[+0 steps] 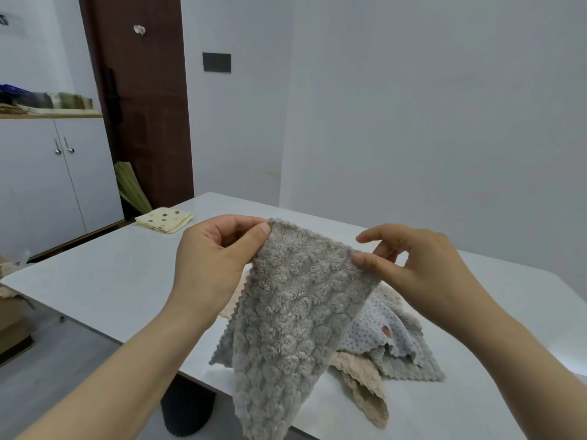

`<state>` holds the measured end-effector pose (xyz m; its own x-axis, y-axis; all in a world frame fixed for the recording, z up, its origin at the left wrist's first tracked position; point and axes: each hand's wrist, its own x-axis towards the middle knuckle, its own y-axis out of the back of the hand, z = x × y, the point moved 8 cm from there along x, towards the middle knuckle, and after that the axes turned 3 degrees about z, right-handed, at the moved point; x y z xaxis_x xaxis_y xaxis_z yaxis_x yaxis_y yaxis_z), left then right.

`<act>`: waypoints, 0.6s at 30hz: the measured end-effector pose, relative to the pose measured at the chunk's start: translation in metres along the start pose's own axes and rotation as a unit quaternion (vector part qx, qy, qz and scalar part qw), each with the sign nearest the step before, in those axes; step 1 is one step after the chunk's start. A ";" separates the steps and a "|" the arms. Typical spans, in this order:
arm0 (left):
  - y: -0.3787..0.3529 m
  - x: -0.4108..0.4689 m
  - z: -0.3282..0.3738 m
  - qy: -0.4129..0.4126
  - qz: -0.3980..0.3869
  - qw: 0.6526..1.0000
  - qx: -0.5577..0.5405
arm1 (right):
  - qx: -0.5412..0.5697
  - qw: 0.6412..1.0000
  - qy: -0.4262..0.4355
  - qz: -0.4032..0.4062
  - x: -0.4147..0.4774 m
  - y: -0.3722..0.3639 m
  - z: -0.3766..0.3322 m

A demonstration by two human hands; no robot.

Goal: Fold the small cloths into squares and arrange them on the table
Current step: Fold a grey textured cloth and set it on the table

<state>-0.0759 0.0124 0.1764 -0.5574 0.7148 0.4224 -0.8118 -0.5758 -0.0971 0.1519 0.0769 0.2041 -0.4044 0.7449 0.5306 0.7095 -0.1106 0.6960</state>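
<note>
We pinch the grey cloth (286, 312) with left hand (216, 258) and right hand (422, 265), above the pile (394, 341) on the table (111, 274).

A: What can be seen of the person?

B: Two arms and two hands, all bare; the left forearm (127, 369) and the right forearm (514, 354) are bare right to the lower edge of the picture.

A: And the hands themselves?

B: The left hand (209, 258) is broad at the heel of the thumb, with soft creases at the wrist; the right hand (422, 265) shows a smooth back, with its knuckles as low bumps; the fingers are slim.

A: The nails?

B: Short and rounded; the left thumbnail (265, 228) is plain and trimmed close; the right thumbnail (357, 258) looks much the same.
</note>
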 end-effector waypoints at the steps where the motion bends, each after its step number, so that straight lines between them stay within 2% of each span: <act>1: 0.000 0.000 0.000 -0.005 0.002 1.000 0.003 | -0.004 1.000 -0.002 0.002 0.000 0.000 0.000; 13: -0.001 -0.005 0.006 -0.040 0.021 0.998 0.038 | -0.023 1.000 -0.008 -0.006 -0.005 -0.002 0.002; 18: -0.006 -0.008 0.007 -0.035 0.008 0.999 0.035 | -0.021 0.999 -0.019 -0.040 -0.008 -0.006 0.009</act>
<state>-0.0659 0.0074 0.1797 -0.5542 0.6780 0.4829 -0.7878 -0.6146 -0.0411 0.1562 0.0770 0.1914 -0.4367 0.7764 0.4543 0.6505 -0.0763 0.7557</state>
